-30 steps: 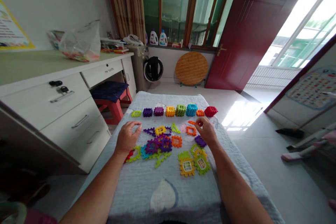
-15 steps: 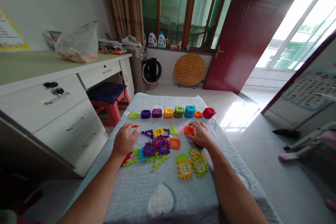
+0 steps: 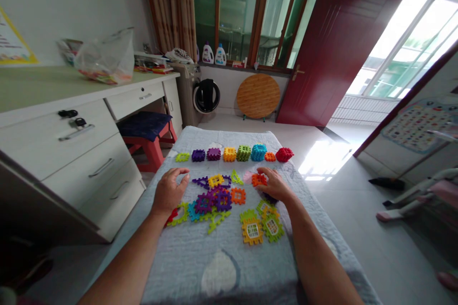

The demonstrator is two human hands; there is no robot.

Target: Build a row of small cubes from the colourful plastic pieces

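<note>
My right hand (image 3: 275, 185) has its fingers round an orange square piece (image 3: 259, 179) at the right of the cloth. My left hand (image 3: 171, 190) rests at the left with thumb and fingers apart and nothing between them. Between the hands lies a loose pile of notched plastic pieces: a yellow one (image 3: 215, 180), a purple one (image 3: 204, 202) and an orange one (image 3: 238, 196). Nearer me on the right are yellow (image 3: 252, 231) and green window pieces (image 3: 272, 227). Across the back runs a row of sorted stacks, including blue (image 3: 258, 152) and red (image 3: 285, 154).
A grey-blue cloth (image 3: 186, 257) covers the table. Left of it stand a white desk (image 3: 82, 138) with drawers and a stool (image 3: 146, 126). Beyond are a washing machine (image 3: 188, 90), a round wooden board (image 3: 258, 96) and a red door (image 3: 322, 47).
The view has shifted very slightly. My right hand and the orange piece have hardly moved; my left hand is in the same place.
</note>
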